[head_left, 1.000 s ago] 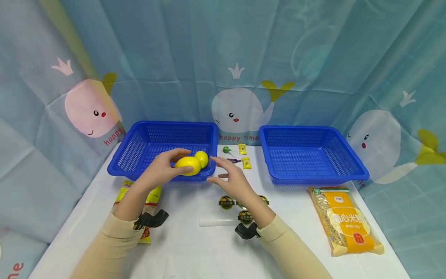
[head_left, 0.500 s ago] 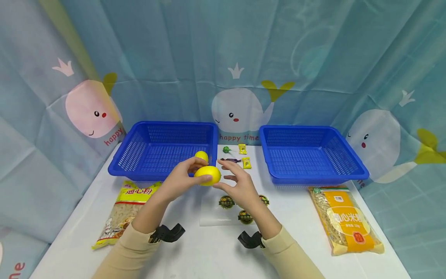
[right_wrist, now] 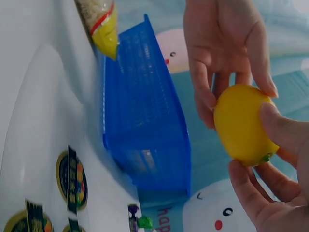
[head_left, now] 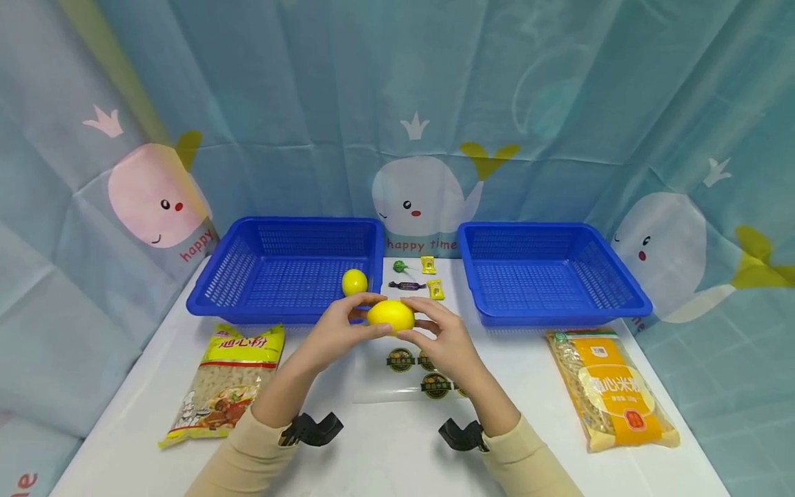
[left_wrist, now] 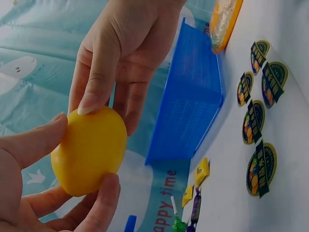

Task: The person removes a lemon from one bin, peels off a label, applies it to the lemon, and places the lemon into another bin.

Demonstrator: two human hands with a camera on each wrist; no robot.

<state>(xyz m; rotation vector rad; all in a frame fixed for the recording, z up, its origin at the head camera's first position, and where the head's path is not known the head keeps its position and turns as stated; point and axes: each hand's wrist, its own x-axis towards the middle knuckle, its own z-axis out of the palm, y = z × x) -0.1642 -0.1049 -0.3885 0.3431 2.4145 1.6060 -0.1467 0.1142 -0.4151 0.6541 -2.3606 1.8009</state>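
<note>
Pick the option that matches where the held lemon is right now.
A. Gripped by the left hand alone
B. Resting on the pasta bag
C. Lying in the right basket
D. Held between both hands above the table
D: the left hand and the right hand both grip the lemon, in front of the left basket, off the table.

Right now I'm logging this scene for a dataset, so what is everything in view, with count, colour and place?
Lemon in the hands: 1, yellow, held above the table's middle.
Lemon in the basket: 1, yellow, in the left basket's near right corner.
Left basket: 1, blue, back left of the table.
Right basket: 1, blue, back right, nothing visible in it.
Sweets: 4, green lollipop, purple and two yellow wrappers, between the baskets.
Macaroni bag: 1, yellow, front left.
Noodle bag: 1, orange, front right.
Clear sticker sheet: 1, dark round labels, under the hands.
Table: 1, white.
Whale curtain: 1, teal, behind.
Left hand: grips the held lemon.
Right hand: grips the same lemon.
</note>
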